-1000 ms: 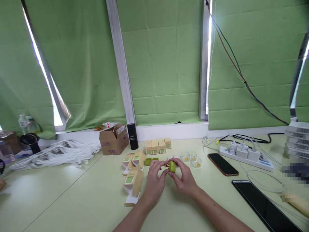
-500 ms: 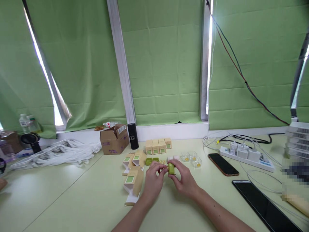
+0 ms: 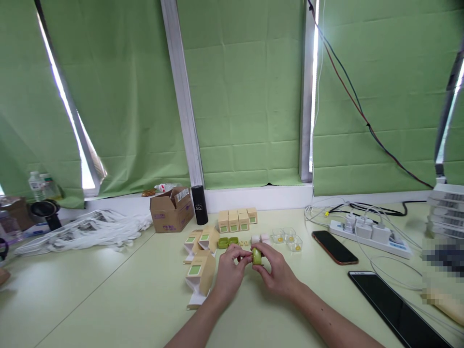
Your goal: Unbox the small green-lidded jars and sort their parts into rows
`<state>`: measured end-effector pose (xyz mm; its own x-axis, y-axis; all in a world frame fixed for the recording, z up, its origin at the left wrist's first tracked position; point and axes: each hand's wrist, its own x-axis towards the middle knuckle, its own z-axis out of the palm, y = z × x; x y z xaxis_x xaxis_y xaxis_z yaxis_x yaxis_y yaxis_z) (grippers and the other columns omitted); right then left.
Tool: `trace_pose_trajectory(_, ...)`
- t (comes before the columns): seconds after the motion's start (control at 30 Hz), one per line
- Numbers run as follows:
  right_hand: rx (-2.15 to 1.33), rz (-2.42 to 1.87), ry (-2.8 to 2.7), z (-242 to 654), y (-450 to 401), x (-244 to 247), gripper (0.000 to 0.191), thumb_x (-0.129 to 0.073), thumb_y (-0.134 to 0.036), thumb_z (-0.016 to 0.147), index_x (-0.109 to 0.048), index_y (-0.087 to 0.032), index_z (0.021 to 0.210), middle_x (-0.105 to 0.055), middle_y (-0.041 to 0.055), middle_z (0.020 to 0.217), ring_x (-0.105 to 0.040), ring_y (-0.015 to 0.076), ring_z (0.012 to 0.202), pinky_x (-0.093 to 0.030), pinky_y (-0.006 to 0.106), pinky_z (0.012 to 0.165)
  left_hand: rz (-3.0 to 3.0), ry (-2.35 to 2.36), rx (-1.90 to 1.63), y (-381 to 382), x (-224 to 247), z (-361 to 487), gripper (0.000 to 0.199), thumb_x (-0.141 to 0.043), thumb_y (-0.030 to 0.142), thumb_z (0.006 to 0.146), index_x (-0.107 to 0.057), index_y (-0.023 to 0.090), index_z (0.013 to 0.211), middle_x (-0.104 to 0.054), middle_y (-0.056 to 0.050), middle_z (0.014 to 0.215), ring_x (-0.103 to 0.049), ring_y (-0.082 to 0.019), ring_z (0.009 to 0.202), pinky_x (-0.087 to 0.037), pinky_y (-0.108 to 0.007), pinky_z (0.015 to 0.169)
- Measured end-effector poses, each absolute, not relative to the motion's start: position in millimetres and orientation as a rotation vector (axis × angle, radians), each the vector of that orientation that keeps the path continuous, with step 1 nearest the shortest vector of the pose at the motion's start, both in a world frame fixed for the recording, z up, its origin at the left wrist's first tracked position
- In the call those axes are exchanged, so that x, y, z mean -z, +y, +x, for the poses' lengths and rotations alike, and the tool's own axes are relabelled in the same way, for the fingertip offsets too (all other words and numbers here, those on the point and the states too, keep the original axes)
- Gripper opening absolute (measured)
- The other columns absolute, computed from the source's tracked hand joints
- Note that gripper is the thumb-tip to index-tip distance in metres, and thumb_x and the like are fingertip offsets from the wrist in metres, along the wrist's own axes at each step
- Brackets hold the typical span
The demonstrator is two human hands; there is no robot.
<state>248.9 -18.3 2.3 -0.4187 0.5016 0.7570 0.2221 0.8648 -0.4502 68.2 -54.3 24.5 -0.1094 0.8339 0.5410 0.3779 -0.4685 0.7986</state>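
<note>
Between the thumb and fingers of my right hand (image 3: 276,270) is a small rounded green case (image 3: 257,256), held above the table. My left hand (image 3: 232,269) is pinched closed at the case's left edge; whatever its fingertips hold is hidden. Just beyond my hands lie two more green cases (image 3: 228,242), some tiny yellow pieces (image 3: 243,243) and small white pieces (image 3: 260,239). Left of my left hand stand opened cream cartons (image 3: 201,270) with green squares and white flaps. Several clear plastic containers (image 3: 289,237) with yellow bits inside sit beyond my right hand.
Several closed cream boxes (image 3: 234,221) stand at the back, near a black cylinder (image 3: 199,205) and a cardboard box (image 3: 172,212). To the right are a phone (image 3: 334,247), a tablet (image 3: 393,307) and a power strip (image 3: 369,238) with cables. White straps (image 3: 90,229) lie left.
The green case has turned in my right fingers and shows a narrower side. Both hands stay in nearly the same place.
</note>
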Motion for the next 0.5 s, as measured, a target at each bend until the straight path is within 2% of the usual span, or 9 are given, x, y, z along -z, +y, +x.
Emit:
trace_pose_trajectory(0.27, -0.378, -0.528, -2.004, 250.0, -20.1, -5.6, 0.044, -0.061, -0.018, 0.09, -0.054, -0.024, 0.134, -0.069, 0.0128, 0.125, -0.068, 0.0286, 0.112, -0.059, 0.045, 0.095, 1.728, 1.326, -1.586, -56.5, -29.6, 70.7, 0.011, -0.074, 0.031, 0.078, -0.081, 0.022, 0.076, -0.065, -0.003, 0.08, -0.063, -0.02, 0.078, -0.05, -0.033, 0.075)
trace_pose_trajectory(0.5, -0.551, -0.526, -1.914, 243.4, -21.3, -12.6, 0.047, -0.058, -0.013, 0.089, -0.057, -0.027, 0.134, -0.064, 0.0118, 0.126, -0.067, 0.026, 0.11, -0.065, 0.039, 0.081, 1.807, 1.326, -1.609, -60.4, -33.0, 72.6, 0.027, -0.074, 0.034, 0.081, -0.079, 0.023, 0.105, -0.071, -0.007, 0.094, -0.063, -0.024, 0.09, -0.05, -0.035, 0.078)
